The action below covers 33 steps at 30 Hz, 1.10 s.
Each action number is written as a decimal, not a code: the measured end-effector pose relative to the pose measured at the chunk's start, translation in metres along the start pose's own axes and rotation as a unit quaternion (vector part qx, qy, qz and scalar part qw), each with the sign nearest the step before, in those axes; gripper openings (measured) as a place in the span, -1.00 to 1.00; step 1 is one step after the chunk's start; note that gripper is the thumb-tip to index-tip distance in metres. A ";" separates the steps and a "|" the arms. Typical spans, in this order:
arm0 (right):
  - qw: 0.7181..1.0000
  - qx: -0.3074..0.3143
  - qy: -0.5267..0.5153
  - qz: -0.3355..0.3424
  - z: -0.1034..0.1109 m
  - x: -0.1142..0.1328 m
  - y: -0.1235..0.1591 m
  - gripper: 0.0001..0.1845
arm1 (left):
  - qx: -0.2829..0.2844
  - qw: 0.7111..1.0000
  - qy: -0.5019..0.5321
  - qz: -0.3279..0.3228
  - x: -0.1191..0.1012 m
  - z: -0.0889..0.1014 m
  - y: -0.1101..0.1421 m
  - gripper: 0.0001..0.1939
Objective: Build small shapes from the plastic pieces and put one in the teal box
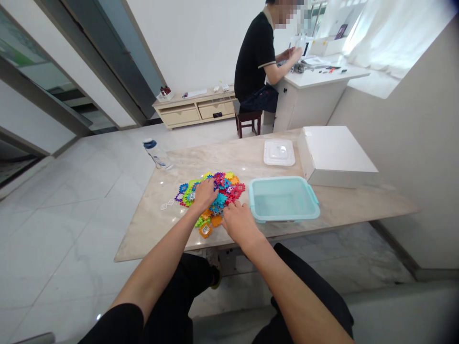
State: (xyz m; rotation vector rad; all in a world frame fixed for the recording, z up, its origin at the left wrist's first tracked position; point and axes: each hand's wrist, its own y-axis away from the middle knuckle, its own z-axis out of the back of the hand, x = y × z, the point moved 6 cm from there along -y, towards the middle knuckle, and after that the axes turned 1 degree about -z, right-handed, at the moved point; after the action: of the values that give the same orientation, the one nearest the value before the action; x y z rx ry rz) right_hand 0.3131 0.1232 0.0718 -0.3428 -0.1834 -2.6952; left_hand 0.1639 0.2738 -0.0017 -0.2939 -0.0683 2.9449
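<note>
The pale, marbled counter (pixel 143 239) is stretching across the scene, its smooth surface catching small glints of light. Toward its far right, a white, flat-topped rectangular box (pixel 339 150) is sitting just beyond the tub (pixel 283 200), a light aqua, translucent vessel with rounded corners and a thick rim. The tub is lying to the right of the pile of toothed pieces (pixel 219 198), showing its bare inside. The pile is spreading loosely beneath and between the two hands, its thin, plastic-looking pieces overlapping in red, blue, green, yellow, orange and purple, with notched, gear-like edges. The left hand (pixel 206 192) is resting over the middle of the pile, palm down, its fingers reaching toward the far side; the right hand (pixel 238 217) is curving its fingers at the pile's near right edge, between the pieces and the tub. Whether either grip is closing on a piece, one cannot tell. Beyond the tub, a clear, rounded-square lid (pixel 278 152) is lying flat, while a transparent bottle (pixel 158 155) with a dark blue cap is showing at the far left edge. Two small white outlined pieces (pixel 167 204) are lying flat just left of the pile.
</note>
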 end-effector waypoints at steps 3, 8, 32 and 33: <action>1.000 -0.001 -0.007 -0.002 -0.001 -0.003 0.000 -0.66 | -0.001 1.000 0.024 0.003 0.002 0.001 -0.002 -0.57; 1.000 -0.001 -0.005 0.000 -0.007 -0.001 -0.003 -0.64 | -0.003 0.995 0.101 0.022 0.015 0.006 -0.006 -0.57; 0.990 -0.120 -0.026 -0.068 0.028 0.015 -0.028 -0.64 | 0.017 0.664 0.706 0.247 0.051 0.033 0.039 -0.88; 0.989 -0.124 -0.023 -0.074 0.027 0.013 -0.029 -0.64 | 0.024 0.658 0.711 0.249 0.051 0.035 0.042 -0.86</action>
State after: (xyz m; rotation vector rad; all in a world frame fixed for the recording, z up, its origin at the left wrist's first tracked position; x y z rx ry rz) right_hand 0.2954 0.1492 0.0990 -0.4829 0.1197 -2.8649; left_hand 0.1004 0.2405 0.0203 -2.7278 0.3435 2.1329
